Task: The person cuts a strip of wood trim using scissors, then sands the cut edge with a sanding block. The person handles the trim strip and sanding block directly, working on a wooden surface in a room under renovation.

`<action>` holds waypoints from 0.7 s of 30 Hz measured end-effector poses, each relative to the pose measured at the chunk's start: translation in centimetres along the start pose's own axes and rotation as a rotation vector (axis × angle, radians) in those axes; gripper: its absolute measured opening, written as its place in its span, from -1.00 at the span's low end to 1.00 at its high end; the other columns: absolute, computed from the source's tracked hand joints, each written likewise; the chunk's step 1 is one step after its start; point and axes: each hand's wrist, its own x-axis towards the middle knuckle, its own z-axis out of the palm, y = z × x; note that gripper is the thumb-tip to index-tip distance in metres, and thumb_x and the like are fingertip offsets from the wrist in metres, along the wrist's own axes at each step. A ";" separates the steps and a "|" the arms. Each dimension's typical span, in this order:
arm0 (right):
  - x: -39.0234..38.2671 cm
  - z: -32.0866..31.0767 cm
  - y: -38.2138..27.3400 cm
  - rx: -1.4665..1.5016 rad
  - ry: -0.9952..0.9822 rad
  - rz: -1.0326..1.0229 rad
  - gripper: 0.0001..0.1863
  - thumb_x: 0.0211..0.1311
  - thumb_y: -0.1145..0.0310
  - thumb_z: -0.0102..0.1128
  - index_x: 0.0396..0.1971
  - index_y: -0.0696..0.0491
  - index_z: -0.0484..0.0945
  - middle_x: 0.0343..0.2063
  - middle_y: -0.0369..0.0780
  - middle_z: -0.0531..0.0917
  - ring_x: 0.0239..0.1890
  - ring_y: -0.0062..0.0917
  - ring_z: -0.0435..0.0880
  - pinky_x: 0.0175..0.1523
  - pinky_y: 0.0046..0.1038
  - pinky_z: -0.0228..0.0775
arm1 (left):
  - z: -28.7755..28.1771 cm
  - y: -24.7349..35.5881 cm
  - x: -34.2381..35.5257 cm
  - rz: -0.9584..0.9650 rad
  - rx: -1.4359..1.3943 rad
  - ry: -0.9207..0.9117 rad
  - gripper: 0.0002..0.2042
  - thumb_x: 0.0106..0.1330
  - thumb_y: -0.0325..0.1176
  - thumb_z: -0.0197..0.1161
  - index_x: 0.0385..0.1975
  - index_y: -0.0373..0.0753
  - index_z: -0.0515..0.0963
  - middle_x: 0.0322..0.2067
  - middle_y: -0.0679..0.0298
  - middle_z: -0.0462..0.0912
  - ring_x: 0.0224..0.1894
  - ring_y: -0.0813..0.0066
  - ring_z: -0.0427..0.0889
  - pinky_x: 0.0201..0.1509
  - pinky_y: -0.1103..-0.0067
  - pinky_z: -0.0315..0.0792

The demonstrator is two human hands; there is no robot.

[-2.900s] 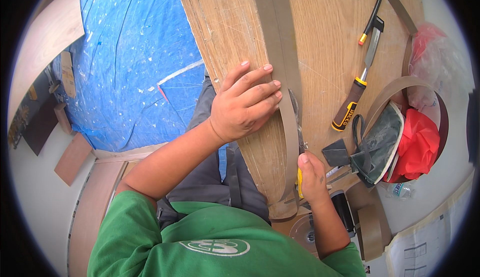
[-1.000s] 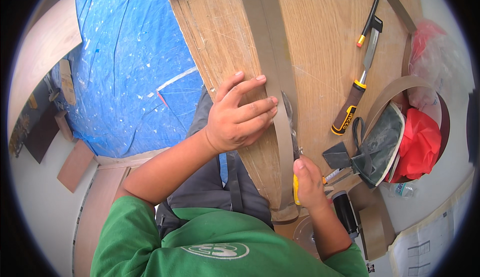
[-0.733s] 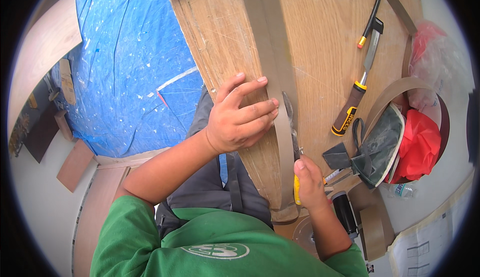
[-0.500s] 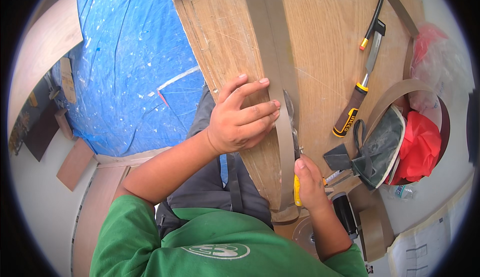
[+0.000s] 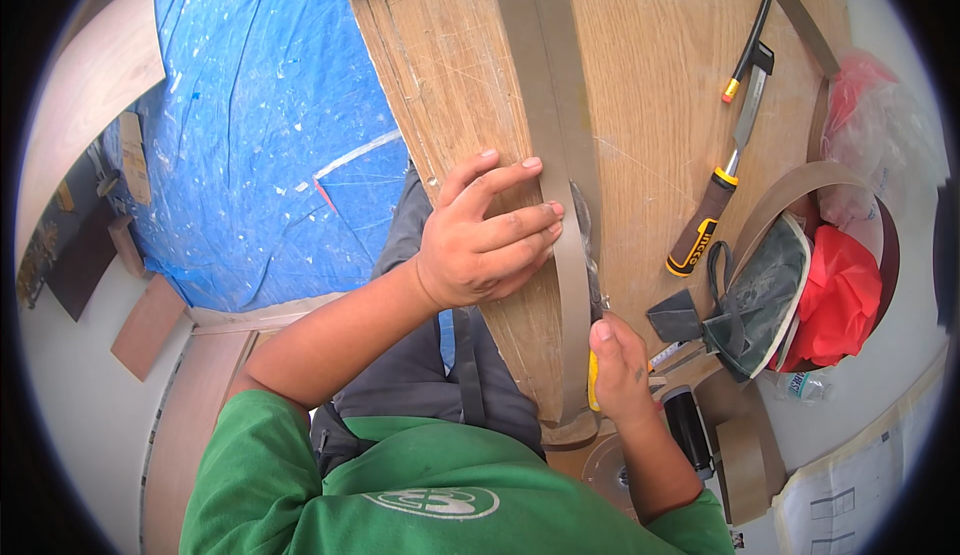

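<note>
A long brown edging strip (image 5: 545, 85) runs lengthwise over the wooden board (image 5: 650, 85), its near part curving toward my body. My left hand (image 5: 490, 227) lies across the board's left side, fingers stretched and apart, their tips against the strip's left edge. In my right hand (image 5: 622, 360) is a pair of yellow-handled snips (image 5: 590, 255), gripped low near the board's near end. Their metal blades point away from me alongside the strip's right side. The fingers under the handle are partly hidden, and I cannot tell whether the blades touch the strip.
To the right on the board lie a chisel (image 5: 702, 220) with a black and yellow handle and a pencil (image 5: 748, 45). Beyond them are a dark green pouch (image 5: 765, 305), red plastic (image 5: 842, 280) and a coiled strip (image 5: 800, 180). Blue sheeting (image 5: 270, 135) covers the left floor.
Both hands and the snips stay almost in place. The whole view has shifted very slightly; nothing has been picked up or let go.
</note>
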 end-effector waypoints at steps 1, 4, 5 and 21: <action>0.0 -0.1 0.0 0.003 -0.004 0.004 -0.54 0.66 0.07 0.01 -0.40 0.14 0.41 -0.52 -0.32 0.39 -0.40 -0.63 0.32 -0.29 -0.44 0.26 | 0.0 0.0 0.0 0.001 0.002 -0.002 -0.70 0.00 -0.40 0.57 -0.20 -0.13 0.78 -0.02 0.38 0.83 0.26 -0.05 0.68 0.47 0.02 0.27; 0.1 -0.3 0.1 0.095 -0.053 0.109 -0.54 0.66 0.06 0.00 -0.38 0.14 0.42 -0.50 -0.33 0.39 -0.38 -0.64 0.33 -0.27 -0.46 0.25 | 0.1 0.0 -0.2 0.016 -0.007 0.002 -0.69 0.00 -0.39 0.58 -0.20 -0.12 0.77 -0.01 0.39 0.82 0.26 -0.05 0.68 0.46 0.00 0.28; 0.1 -0.4 0.5 0.081 -0.072 0.113 -0.54 0.66 0.03 -0.05 -0.31 0.14 0.47 -0.47 -0.28 0.49 -0.39 -0.59 0.43 -0.25 -0.47 0.32 | 0.1 0.0 -0.2 0.013 -0.011 0.001 -0.69 -0.01 -0.39 0.58 -0.20 -0.12 0.77 -0.01 0.39 0.82 0.26 -0.05 0.68 0.46 0.00 0.29; 0.3 -0.1 0.2 0.004 0.008 0.001 -0.54 0.65 0.07 0.02 -0.40 0.15 0.41 -0.53 -0.32 0.39 -0.42 -0.63 0.33 -0.30 -0.44 0.25 | -0.2 0.3 0.3 0.009 0.020 0.012 -0.72 0.06 -0.41 0.54 -0.18 -0.10 0.75 -0.06 0.43 0.78 0.16 0.17 0.70 0.32 0.16 0.43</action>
